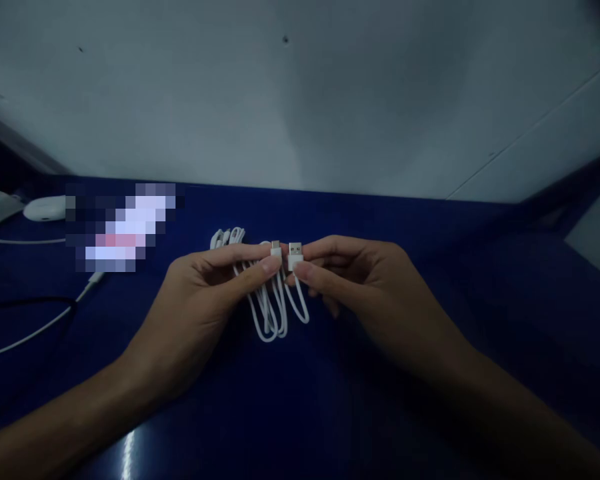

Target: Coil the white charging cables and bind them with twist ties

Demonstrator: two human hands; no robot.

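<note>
My left hand (215, 287) pinches the small plug end (276, 250) of a white USB cable (270, 313) between thumb and forefinger. My right hand (360, 277) pinches the wider USB-A plug (295, 253) of the same cable. The two plugs are held side by side, almost touching, a little above the dark blue table (430, 227). The cable's loops hang down between my hands and trail back to a small bundle (227, 237) lying on the table behind my left fingers.
At the far left lie a white oval object (45, 208), a blurred patch (123, 227), and a white cable (40, 327) beside a black one (30, 303). A pale wall (300, 100) rises behind the table.
</note>
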